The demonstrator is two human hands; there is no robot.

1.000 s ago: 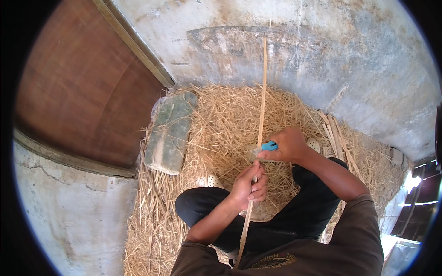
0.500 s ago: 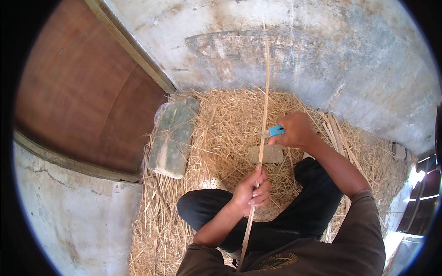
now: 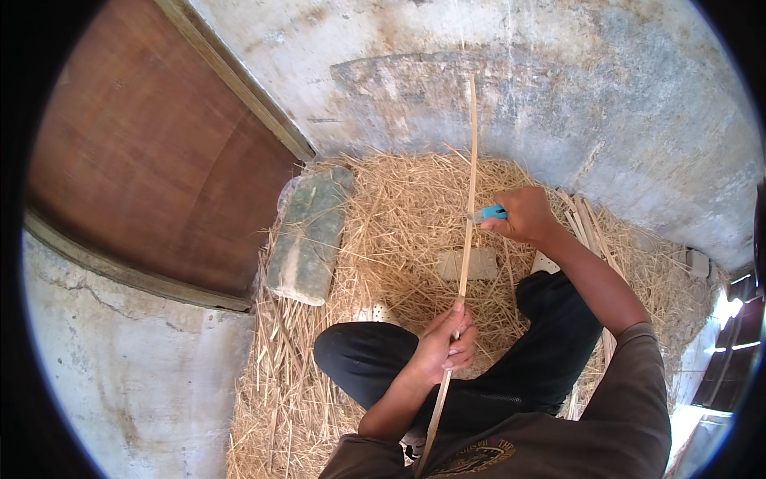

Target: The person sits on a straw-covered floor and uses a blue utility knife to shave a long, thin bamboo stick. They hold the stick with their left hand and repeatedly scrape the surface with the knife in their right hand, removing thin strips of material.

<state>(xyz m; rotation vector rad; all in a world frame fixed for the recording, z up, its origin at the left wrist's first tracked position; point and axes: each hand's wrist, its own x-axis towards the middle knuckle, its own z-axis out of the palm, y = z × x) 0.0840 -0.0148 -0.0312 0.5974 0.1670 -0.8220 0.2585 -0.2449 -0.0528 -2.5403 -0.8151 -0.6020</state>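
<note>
A long, thin, pale bamboo strip (image 3: 471,160) runs from my lap up across the middle of the view, its far tip in front of the wall. My left hand (image 3: 447,342) is closed around the strip near my knees. Farther along, my right hand (image 3: 523,215) grips the blue handle of a utility knife (image 3: 492,212). The knife's short blade touches or lies right beside the strip's right edge; I cannot tell which. My right fingers wrap over most of the handle and hide it.
Loose straw and shavings (image 3: 399,199) cover the floor around my crossed legs. A greenish stone slab (image 3: 309,235) lies at the left, and a brick (image 3: 479,264) sits ahead of me. Several pale strips (image 3: 586,231) lie at the right. A stained wall (image 3: 558,96) and a brown door (image 3: 152,152) bound the space.
The whole view has shifted slightly. My right hand with the knife has moved a little farther up the strip, away from my left hand, which keeps its grip.
</note>
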